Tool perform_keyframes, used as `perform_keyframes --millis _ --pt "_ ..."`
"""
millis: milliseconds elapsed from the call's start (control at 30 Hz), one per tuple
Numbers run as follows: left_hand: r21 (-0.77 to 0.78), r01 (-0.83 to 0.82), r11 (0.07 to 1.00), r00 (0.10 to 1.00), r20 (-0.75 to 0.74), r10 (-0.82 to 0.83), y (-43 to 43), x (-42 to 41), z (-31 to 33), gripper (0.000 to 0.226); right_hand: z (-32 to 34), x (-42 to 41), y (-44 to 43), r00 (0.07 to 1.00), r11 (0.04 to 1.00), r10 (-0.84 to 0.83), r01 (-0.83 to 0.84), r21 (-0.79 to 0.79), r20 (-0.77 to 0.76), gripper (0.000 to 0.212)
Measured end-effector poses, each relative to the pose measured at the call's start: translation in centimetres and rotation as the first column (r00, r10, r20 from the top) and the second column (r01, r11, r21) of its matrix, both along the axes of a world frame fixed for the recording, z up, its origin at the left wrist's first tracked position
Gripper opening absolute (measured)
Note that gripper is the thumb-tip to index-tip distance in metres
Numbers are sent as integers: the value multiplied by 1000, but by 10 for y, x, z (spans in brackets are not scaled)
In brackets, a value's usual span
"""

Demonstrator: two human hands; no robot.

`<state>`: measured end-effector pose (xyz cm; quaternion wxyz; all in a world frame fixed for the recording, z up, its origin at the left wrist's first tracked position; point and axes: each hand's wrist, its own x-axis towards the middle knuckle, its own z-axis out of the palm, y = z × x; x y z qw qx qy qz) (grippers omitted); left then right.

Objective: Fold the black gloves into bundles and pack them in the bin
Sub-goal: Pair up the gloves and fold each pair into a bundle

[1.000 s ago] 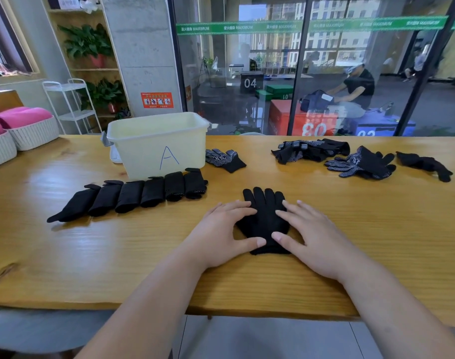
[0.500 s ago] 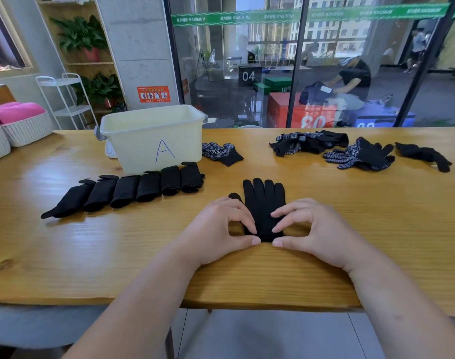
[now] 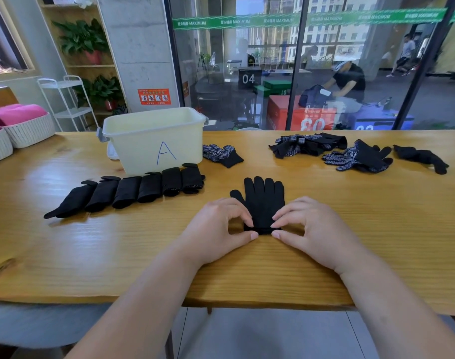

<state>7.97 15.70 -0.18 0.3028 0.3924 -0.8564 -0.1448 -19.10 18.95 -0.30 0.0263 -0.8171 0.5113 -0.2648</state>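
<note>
Glove (image 3: 264,200) lying flat, near-centre on table (image 3: 376,229) | left hand (image 3: 218,226) and right hand (image 3: 309,229) pinching its near cuff | looking soft, light, limp | best rolled from cuff | bin (image 3: 153,141) sitting far-left.

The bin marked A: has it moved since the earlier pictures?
No. The bin still stands behind the row of folded gloves, with the dotted glove beside its right corner.

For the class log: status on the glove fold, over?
Left hand, right hand pinching glove at cuff. Fingers flat on table. Nothing blocking.
</note>
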Motion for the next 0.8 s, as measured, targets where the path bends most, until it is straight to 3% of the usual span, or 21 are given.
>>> perform_keyframes --millis 167,333,567,733,800 --pt "-16 -20 1000 999 44 21 0 0 1 36 2 7 2 997 998 -39 36 -48 -63 15" --pt "-22 -38 999 996 74 39 -1 0 0 44 3 7 4 997 997 -75 74 -30 -3 13" --pt "-102 -80 992 995 55 86 -5 -3 -5 14 7 9 8 991 999 -32 31 10 129 8" --pt "-61 -107 992 994 -23 106 -5 -1 -5 11 7 9 9 995 995 -67 62 74 69 35" --pt "-26 -123 992 990 -74 121 -3 -2 -5 12 5 8 7 990 992 -112 105 74 92 24"
